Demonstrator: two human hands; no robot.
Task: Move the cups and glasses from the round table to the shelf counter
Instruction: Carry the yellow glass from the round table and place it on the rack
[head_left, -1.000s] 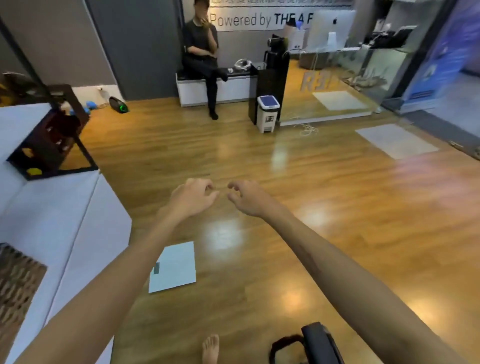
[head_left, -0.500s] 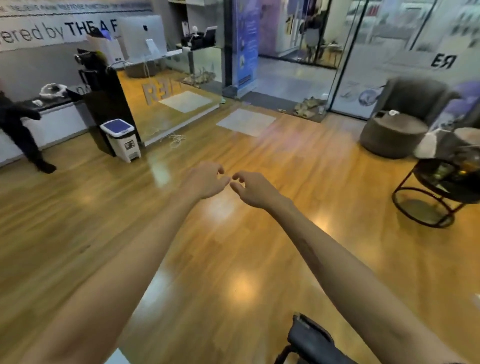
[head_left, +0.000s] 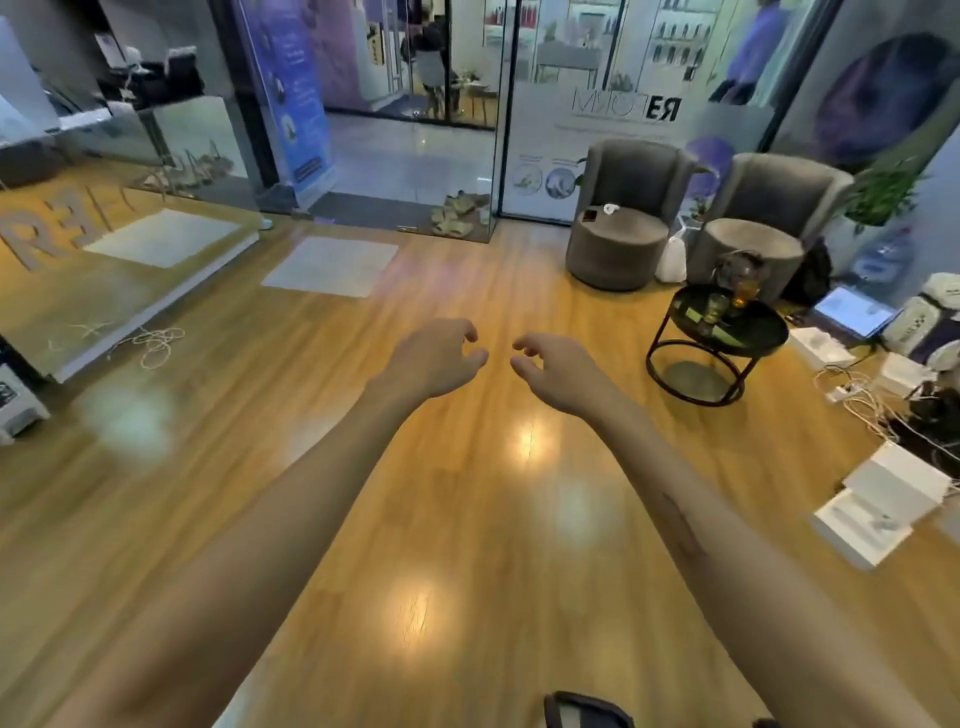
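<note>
Approach step, judging by layout — left hand and right hand loosely curled, each grip empty. Round worktop with glasses well ahead-right; next needs walking closer, then reaching.

Glasses on round table, before armchairs, right of hands.

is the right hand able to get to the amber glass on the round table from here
Probably not yet. The right hand hangs empty over open floor, well short of the round table, where the amber glass stands among other glasses. Nothing blocks the way; the person likely just needs to walk closer.
</note>
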